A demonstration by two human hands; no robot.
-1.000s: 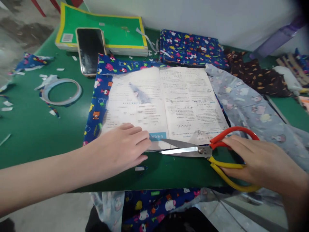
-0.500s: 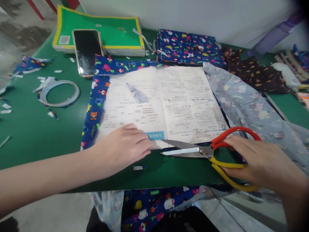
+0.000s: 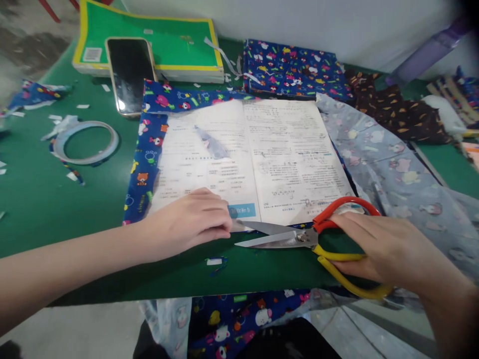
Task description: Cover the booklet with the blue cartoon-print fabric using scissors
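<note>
An open book [image 3: 284, 164] lies on the green table, over blue cartoon-print fabric [image 3: 142, 177] that is folded along its left and top edges. My left hand [image 3: 198, 214] is closed at the book's near edge, over the lower left page; whatever its fingertips pinch is hidden. My right hand [image 3: 381, 244] grips scissors [image 3: 277, 239] with red and yellow handles. Their blades are parted and point left along the near edge, the tips close to my left fingers. The fabric's pale underside [image 3: 396, 169] spreads out at the right. A small loose scrap [image 3: 212, 142] rests on the left page.
At the left are a tape roll [image 3: 86, 143] and fabric scraps [image 3: 37, 93]. Behind, a phone [image 3: 130, 75] leans on a green book [image 3: 179, 42]. A fabric-covered book [image 3: 295, 70], brown cloth [image 3: 400, 109] and a purple bottle [image 3: 426, 55] stand toward the wall.
The scissors and my right hand have moved left, bringing the blades nearer my left hand. My left hand stays at the book's near edge. The view has shifted slightly.
</note>
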